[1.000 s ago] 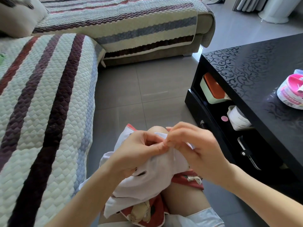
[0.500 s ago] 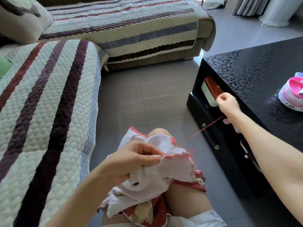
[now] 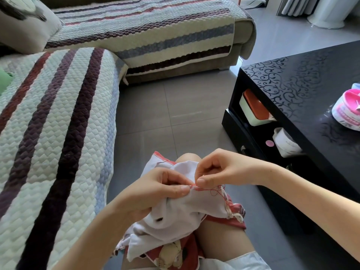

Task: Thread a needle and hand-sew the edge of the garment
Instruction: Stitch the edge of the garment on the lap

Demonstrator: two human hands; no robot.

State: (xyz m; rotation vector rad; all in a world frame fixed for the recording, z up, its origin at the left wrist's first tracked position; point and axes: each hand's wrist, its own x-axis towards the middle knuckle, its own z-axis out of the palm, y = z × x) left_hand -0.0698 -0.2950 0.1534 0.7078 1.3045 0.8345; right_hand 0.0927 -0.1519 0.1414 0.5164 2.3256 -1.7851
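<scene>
Over the knee, garment [image 3: 175, 213] edge pinched in left hand [image 3: 155, 190], right hand [image 3: 218, 170] pinching it beside slack red thread [image 3: 214, 190], needle too small to see; threading evidently done, edge-sewing partway, finish pending.

Left hand [image 3: 155, 189] and right hand [image 3: 220, 170], thumb tips nearly together, fingers [image 3: 212, 165] curled, each seemingly in a pinch.

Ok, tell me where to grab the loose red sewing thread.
Probably pinch the loose red thread close to where it leaves the white fabric garment, coming from the right: its slack loops lie there, and the left hand pins the cloth opposite.
</scene>
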